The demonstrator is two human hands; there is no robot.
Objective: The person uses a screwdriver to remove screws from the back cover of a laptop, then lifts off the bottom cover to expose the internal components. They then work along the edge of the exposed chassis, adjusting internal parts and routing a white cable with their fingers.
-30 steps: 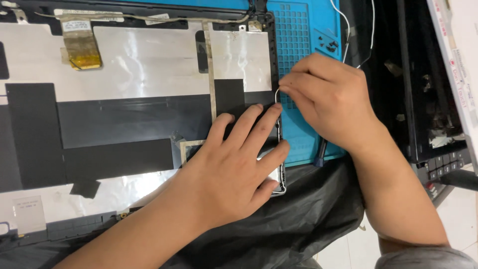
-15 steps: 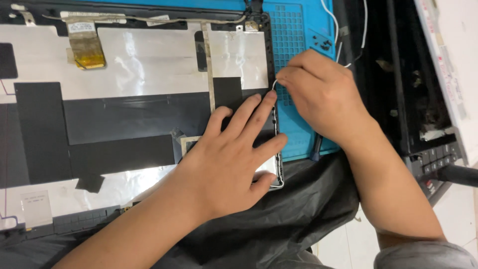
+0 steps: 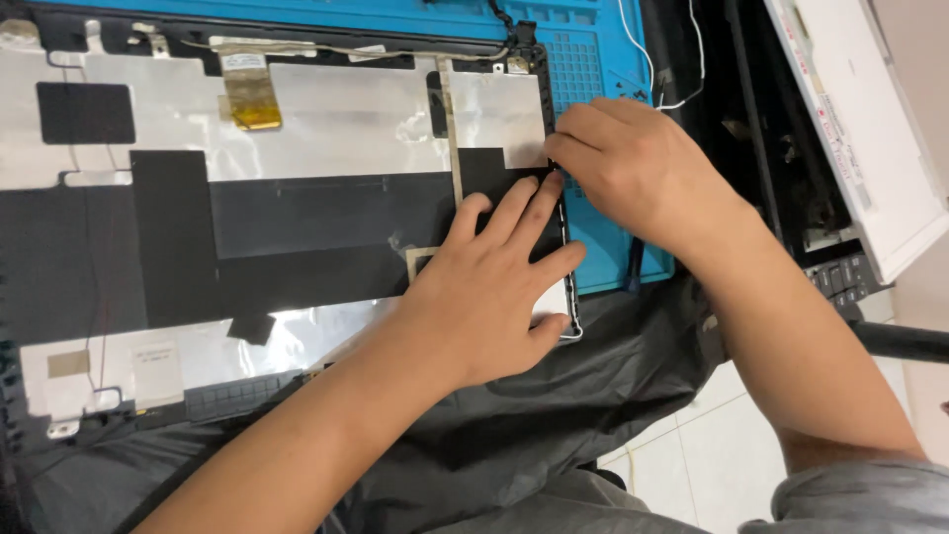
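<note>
Pinching the thin white cable (image 3: 565, 232) at the lid panel (image 3: 297, 129) right edge, right hand (image 3: 633, 173) holds its upper end; cable runs down-edge toward flat, spread left hand (image 3: 484, 292).

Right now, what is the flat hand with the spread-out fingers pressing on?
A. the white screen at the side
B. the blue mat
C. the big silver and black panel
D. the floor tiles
C: the left hand lies flat with fingers spread on the silver and black panel, near its right edge, while the right hand pinches at that edge over the blue mat.
</note>
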